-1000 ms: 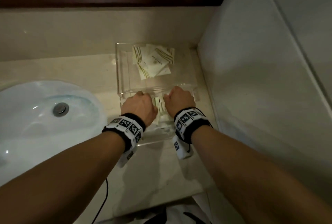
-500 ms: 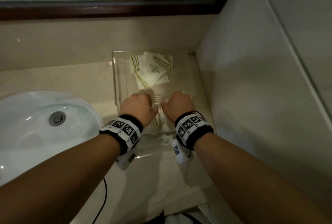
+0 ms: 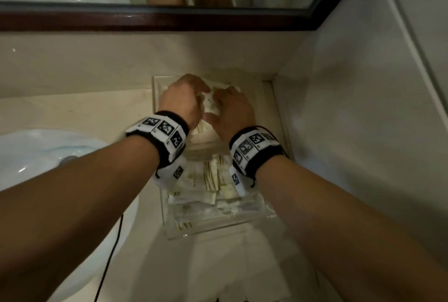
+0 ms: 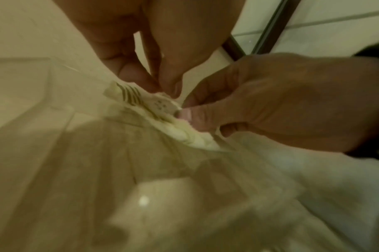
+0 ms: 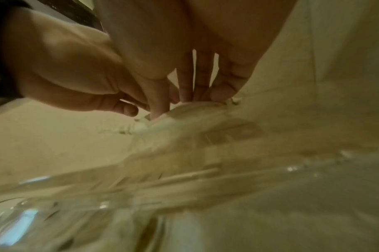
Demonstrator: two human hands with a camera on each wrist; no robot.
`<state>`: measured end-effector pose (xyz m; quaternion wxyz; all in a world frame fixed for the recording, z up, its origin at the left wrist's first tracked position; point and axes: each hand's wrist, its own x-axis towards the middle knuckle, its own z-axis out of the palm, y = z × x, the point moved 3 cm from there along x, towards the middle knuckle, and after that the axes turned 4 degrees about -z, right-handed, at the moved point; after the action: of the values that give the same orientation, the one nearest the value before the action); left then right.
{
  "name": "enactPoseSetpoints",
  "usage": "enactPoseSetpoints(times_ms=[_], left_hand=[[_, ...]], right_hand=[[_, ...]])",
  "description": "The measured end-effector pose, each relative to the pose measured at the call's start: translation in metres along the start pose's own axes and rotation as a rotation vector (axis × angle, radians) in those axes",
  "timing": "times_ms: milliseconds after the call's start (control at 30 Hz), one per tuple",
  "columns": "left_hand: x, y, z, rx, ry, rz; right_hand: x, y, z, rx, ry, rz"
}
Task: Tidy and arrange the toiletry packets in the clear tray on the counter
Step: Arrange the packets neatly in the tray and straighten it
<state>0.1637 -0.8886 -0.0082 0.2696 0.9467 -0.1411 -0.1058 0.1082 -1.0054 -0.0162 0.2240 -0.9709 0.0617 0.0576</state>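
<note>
A clear tray sits on the counter against the right wall, split into a near and a far section. Several cream toiletry packets with gold stripes lie piled in the near section. Both hands are in the far section over another small pile of packets. My left hand comes down on the pile's top edge, with thumb and fingertips pinching it. My right hand pinches the same pile from the right with thumb and forefinger. The hands hide most of these packets in the head view.
A white basin lies left of the tray, partly under my left forearm. A dark-framed mirror runs along the back wall. The tiled side wall stands right beside the tray. A thin black cable hangs near the counter's front.
Both hands have moved from the near section of the tray to the far section and now hold the packets there. The near pile lies uncovered.
</note>
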Motion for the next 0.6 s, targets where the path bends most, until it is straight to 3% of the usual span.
enactPoseSetpoints(times_ms=[200, 600], left_hand=[[0.033, -0.004, 0.006, 0.113, -0.099, -0.042], [0.034, 0.006, 0.004, 0.157, -0.055, -0.059]], right_hand=[[0.003, 0.000, 0.007, -0.027, 0.071, 0.008], [0.004, -0.006, -0.001, -0.034, 0.006, -0.035]])
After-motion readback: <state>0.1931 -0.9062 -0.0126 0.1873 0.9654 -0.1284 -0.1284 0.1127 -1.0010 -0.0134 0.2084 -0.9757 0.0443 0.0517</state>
